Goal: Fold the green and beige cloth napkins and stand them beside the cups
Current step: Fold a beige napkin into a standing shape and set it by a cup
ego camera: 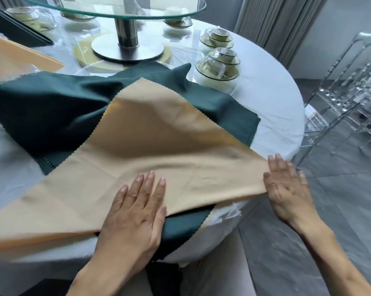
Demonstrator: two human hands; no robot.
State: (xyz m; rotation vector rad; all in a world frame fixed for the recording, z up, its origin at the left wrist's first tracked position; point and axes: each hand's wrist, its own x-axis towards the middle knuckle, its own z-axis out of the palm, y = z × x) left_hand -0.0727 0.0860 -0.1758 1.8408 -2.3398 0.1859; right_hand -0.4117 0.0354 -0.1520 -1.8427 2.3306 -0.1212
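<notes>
beige pinked-edge cloth napkin (158, 146) lies folded over the dark green cloth napkin (52, 107), pressed under the flat left hand (135, 212), its corner touching the spread right hand (287, 189).

Matt beige cloth (158, 133), seemingly smooth

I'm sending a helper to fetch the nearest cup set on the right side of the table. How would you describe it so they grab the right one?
Start at the glass turntable in the middle of the round table and look to its right, where two stacked cup sets sit. The nearest cup set is beside the raised corner of the green napkin. A clear glass cup lies tipped on its stack, and the far cup set sits behind it.
</notes>
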